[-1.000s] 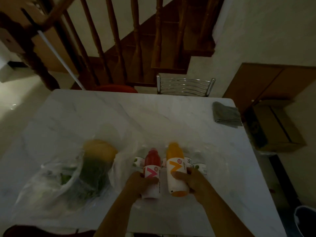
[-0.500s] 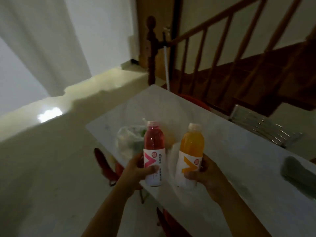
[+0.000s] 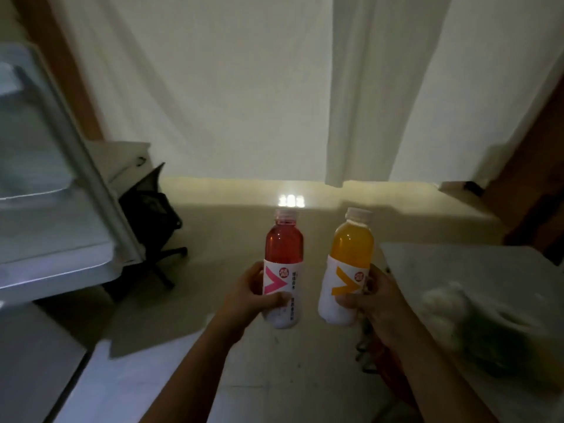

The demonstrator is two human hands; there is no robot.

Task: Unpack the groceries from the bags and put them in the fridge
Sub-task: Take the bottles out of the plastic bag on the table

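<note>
1. At the far left the open fridge door (image 3: 52, 184) with its pale shelves has come into view; a second ago the view looked down on the bench and the bags. The person has turned away from the bench toward the fridge, so the carry is well under way.
2. The left hand (image 3: 244, 300) keeps a closed grip around the label of the red bottle (image 3: 282, 264), held upright in the air over the floor.
3. Just beside it, not touching, the right hand (image 3: 374, 300) is closed in the same way on the orange bottle (image 3: 348, 267), also upright. Both were lifted off the bench within the last second.
4. At the right edge the bench (image 3: 457, 264) now trails behind, with a plastic bag (image 3: 476, 325) on it, blurred; it probably holds greens yet to be unpacked.
5. Next, I judge, both bottles go to a door shelf.
</note>
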